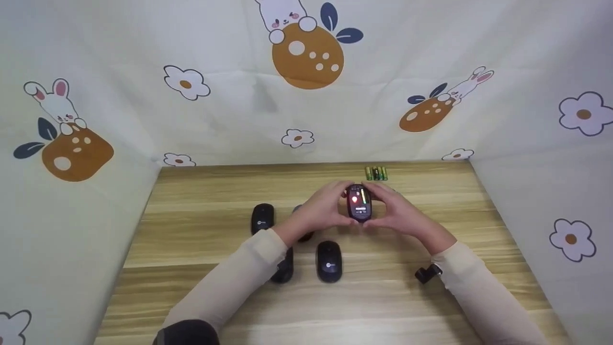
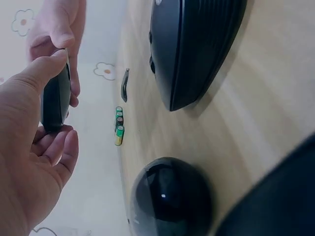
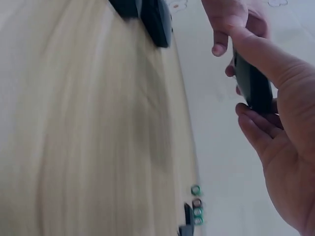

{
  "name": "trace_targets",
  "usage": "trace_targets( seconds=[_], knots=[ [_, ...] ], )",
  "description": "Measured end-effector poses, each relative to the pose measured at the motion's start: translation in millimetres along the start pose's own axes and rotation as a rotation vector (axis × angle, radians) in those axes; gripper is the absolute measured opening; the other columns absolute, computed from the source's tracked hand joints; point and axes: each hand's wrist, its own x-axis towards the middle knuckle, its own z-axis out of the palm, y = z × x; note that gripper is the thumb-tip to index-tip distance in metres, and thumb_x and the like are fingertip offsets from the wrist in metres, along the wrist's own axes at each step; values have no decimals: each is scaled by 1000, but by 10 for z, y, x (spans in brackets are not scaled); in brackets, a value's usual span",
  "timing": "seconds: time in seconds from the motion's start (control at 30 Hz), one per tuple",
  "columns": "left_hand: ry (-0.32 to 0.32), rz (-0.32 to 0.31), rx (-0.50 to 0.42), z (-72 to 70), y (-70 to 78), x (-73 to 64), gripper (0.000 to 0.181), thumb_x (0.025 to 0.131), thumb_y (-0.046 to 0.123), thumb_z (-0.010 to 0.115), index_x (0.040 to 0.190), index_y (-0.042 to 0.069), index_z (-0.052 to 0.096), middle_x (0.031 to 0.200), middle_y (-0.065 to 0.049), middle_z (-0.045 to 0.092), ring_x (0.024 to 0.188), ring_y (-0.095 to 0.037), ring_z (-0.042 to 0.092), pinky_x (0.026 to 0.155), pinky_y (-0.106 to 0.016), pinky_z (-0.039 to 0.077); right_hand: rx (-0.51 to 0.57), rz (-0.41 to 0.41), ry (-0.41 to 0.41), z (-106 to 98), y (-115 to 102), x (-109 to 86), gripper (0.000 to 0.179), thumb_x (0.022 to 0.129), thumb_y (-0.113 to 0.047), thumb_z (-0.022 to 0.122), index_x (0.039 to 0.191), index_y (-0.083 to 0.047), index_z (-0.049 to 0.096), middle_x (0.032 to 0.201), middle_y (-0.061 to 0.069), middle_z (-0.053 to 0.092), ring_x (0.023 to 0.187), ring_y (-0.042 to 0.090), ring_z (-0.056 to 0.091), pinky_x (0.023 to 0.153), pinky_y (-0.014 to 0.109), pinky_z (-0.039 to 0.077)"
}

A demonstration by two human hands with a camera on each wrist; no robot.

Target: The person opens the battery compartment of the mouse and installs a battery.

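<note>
Both hands hold up a black computer mouse [image 1: 360,203], its underside turned to the head camera. A red light glows on that underside, beside a yellow-green battery [image 1: 364,196] lying in the slot. My left hand [image 1: 330,206] pinches the mouse by its left edge, thumb at the near end and fingers at the far end. On the opposite edge my right hand [image 1: 395,211] grips it the same way. From the left wrist view, the held mouse [image 2: 56,96] shows edge-on, above the table. Several green batteries [image 1: 376,173] lie in a row beyond the hands.
More black mice stand left of and nearer than the hands: one at far left [image 1: 263,218], one in front [image 1: 329,262], others partly behind the left arm. A small dark curved piece [image 2: 124,86] lies near the batteries. A patterned cloth [image 1: 230,120] walls the table's back and sides.
</note>
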Motion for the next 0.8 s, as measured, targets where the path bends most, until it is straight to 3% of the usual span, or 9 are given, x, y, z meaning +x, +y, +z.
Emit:
trace_targets(
  seconds=[0.2,0.5,0.8],
  knots=[
    [-37,-21,72,34,-5,209,106,80,40,101,164,6,47,156,-12,56,144,-29,55,125,-45,45,-7,51,-39,-98,129,45,102,82,-22,101,166,-1,46,164,17,52,145,37,58,125,56,43],
    [-76,-63,99,122,-7,429,99,78,38,101,156,5,50,143,-8,56,134,-24,56,123,-39,45,-3,95,-58,-157,351,105,101,78,-17,102,163,-5,50,159,17,57,142,41,57,122,60,46],
    [-106,-91,164,276,-76,636,96,78,36,101,153,2,51,144,-12,57,134,-26,57,123,-37,45,-14,182,-74,-155,588,163,102,78,-25,104,163,-8,52,160,16,57,148,36,53,127,57,39]
  ],
)
